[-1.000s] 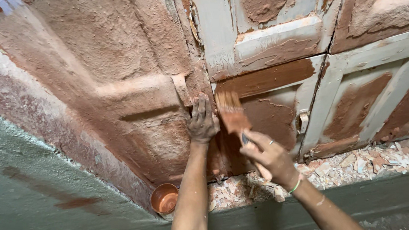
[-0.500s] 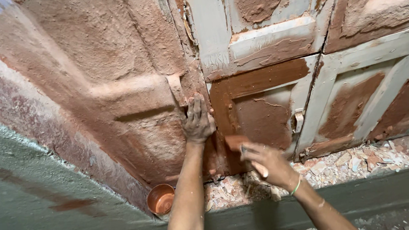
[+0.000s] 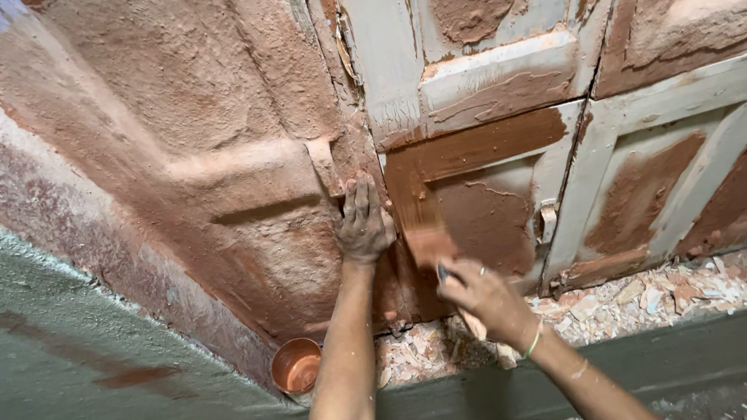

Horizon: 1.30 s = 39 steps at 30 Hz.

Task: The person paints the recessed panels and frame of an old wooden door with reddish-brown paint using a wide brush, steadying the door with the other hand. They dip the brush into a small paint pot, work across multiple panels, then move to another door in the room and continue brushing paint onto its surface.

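Head view is showing the left hand [image 3: 364, 225] reaching up, fingers flat and spread, pressing on the door panel [image 3: 482, 199]. Just right, the right hand [image 3: 482, 295] is gripping a paintbrush [image 3: 432, 245], its bristles touching the brown-painted panel.

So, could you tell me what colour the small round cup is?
Terracotta orange small round cup, seen in the head view.

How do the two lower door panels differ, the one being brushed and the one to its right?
The brushed panel is almost fully coated in dark, wet-looking brown; the right panel has only a patchy brown centre. The brushed panel's top rail is brown; the right panel's frame is bare pale grey. Both are recessed and rectangular. The right hand holds the brush.
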Motion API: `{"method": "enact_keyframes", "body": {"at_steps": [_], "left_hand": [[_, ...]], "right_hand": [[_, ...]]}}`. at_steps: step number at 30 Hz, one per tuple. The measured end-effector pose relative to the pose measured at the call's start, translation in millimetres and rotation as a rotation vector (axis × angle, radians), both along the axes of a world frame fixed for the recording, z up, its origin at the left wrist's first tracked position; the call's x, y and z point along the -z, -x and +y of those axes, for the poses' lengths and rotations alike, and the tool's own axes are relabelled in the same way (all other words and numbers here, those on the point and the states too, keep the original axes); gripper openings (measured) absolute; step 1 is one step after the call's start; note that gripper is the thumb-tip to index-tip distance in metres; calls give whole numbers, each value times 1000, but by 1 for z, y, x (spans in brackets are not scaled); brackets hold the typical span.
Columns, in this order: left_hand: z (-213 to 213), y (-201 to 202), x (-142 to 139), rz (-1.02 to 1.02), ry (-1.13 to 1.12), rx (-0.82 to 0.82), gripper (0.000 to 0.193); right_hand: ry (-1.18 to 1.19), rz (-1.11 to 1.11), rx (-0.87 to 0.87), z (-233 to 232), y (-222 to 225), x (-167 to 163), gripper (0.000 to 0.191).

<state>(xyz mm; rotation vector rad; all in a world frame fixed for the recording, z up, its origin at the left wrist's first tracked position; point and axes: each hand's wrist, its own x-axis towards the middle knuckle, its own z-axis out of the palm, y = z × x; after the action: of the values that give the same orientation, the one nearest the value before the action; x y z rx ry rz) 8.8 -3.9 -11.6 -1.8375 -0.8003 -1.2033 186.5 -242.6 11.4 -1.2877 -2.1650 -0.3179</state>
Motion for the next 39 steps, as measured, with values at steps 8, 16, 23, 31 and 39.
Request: {"method": "enact_keyframes", "body": {"at_steps": [8,16,23,31,39], "left_hand": [[-2,0,-4,-11,-45,-68,69],[-1,2,-2,-13,-23,-30,65],[1,2,-1,-18,-37,-24,66],[1,3,1,0,-12,-67,65],[2,5,-2,15,-10,-31,70]], "right_hand": [[890,16,117,-17,-5,40,54],[-263,184,-110,-16,-10,-73,26],[-391,147,-101,-3,-13,-51,22],[642,-22,4,-13,-14,67,59],[245,0,-72,-3,-17,-2,57]]}}
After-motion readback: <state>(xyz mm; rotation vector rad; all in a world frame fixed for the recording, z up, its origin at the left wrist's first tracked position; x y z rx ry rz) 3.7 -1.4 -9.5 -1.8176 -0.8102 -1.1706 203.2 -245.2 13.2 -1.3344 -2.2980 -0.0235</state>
